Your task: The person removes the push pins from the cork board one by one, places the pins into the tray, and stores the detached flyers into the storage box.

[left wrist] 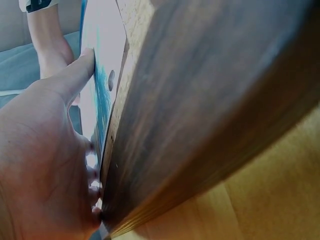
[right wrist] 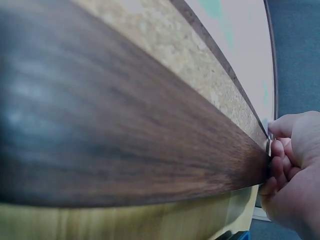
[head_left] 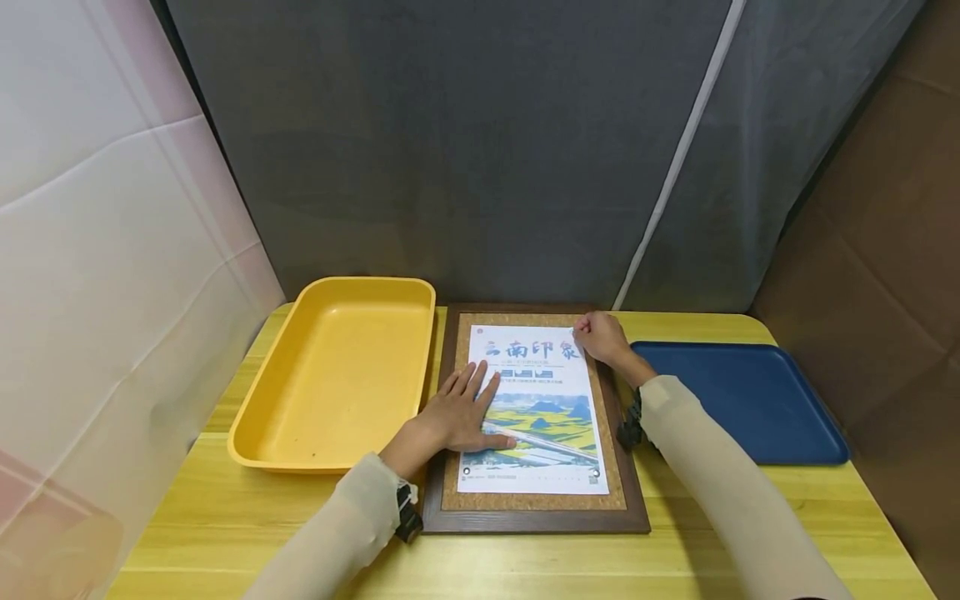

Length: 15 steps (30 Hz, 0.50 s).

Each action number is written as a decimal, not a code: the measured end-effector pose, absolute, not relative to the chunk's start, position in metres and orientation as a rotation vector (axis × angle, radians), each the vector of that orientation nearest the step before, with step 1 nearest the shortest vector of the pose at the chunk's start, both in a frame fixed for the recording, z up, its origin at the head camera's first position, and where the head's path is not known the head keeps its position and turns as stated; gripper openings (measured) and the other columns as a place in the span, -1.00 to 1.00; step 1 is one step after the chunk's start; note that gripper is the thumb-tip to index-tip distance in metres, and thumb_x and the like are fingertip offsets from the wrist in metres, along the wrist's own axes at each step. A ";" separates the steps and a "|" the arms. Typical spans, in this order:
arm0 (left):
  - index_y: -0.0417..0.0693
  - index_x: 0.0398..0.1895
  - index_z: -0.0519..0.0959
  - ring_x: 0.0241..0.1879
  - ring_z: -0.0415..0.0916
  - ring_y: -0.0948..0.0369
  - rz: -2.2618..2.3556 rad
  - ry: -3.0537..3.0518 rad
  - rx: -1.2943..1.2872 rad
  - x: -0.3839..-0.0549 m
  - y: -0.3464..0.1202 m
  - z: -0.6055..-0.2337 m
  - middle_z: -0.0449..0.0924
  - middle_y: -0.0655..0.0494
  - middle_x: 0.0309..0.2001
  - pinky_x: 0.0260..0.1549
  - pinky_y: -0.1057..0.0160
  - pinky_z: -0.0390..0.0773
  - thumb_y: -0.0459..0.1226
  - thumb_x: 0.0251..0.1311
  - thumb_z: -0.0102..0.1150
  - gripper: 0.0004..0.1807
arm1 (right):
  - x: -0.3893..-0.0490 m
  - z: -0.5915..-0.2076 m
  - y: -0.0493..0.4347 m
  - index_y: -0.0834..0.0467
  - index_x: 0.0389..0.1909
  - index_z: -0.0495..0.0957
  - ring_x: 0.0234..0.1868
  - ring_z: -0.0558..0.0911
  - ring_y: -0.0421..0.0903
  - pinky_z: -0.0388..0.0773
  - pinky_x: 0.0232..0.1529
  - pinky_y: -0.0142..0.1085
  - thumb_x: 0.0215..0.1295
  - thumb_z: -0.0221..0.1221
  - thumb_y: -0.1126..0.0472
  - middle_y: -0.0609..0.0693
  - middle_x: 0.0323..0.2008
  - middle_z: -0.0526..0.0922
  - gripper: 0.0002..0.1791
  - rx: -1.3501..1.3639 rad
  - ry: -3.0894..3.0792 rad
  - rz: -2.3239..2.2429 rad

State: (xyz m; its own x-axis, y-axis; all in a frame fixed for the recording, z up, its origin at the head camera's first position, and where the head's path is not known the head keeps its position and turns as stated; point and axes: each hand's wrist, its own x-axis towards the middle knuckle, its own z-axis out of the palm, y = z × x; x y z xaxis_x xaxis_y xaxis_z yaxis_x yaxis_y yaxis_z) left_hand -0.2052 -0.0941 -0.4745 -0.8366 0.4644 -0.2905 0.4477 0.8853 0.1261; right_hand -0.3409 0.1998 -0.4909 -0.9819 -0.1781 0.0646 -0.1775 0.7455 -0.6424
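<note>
A printed poster point(head_left: 540, 421) with blue lettering and a landscape picture lies on a cork board point(head_left: 540, 502) in a dark wooden frame point(head_left: 536, 522). Small round pins point(head_left: 467, 472) show at its two lower corners. My left hand point(head_left: 463, 412) rests with fingers spread on the poster's left side; one pin point(left wrist: 111, 80) also appears in the left wrist view. At the top right corner of the sheet, my right hand point(head_left: 602, 337) has its fingers curled, thumb and forefinger pinching something small and pale. The fingers hide most of it, so I cannot tell its kind.
To the left of the board stands a deep yellow tray point(head_left: 337, 375). A flat blue tray point(head_left: 738, 400) lies to the right, partly behind my right forearm. Dark grey cloth point(head_left: 450, 150) hangs behind the wooden table point(head_left: 225, 533), with fabric walls on both sides.
</note>
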 end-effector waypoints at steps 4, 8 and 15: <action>0.00 0.77 -0.19 0.72 -0.39 -0.09 0.081 2.738 0.683 -0.205 -0.094 -0.474 -0.39 -0.11 0.74 0.64 -0.16 -0.26 0.52 0.28 0.00 0.25 | -0.341 -0.490 0.200 0.31 -0.19 0.67 -0.34 0.57 0.00 0.48 -0.29 -0.25 0.51 0.18 0.27 0.11 -0.35 0.64 -0.83 -0.293 2.919 -1.079; 0.00 0.77 -0.19 0.72 -0.39 -0.09 0.084 2.738 0.682 -0.204 -0.094 -0.473 -0.38 -0.11 0.74 0.64 -0.16 -0.26 0.52 0.28 0.00 0.25 | -0.342 -0.490 0.201 0.32 -0.16 0.69 -0.33 0.58 0.00 0.50 -0.33 -0.29 0.52 0.20 0.26 0.13 -0.32 0.67 -0.82 -0.299 2.876 -1.117; 0.00 0.77 -0.20 0.72 -0.40 -0.09 0.090 2.737 0.682 -0.205 -0.094 -0.474 -0.38 -0.11 0.74 0.64 -0.16 -0.25 0.52 0.28 0.00 0.26 | -0.342 -0.491 0.208 0.32 -0.17 0.71 -0.36 0.55 -0.04 0.50 -0.32 -0.27 0.54 0.22 0.26 0.17 -0.25 0.70 -0.81 -0.336 2.788 -1.208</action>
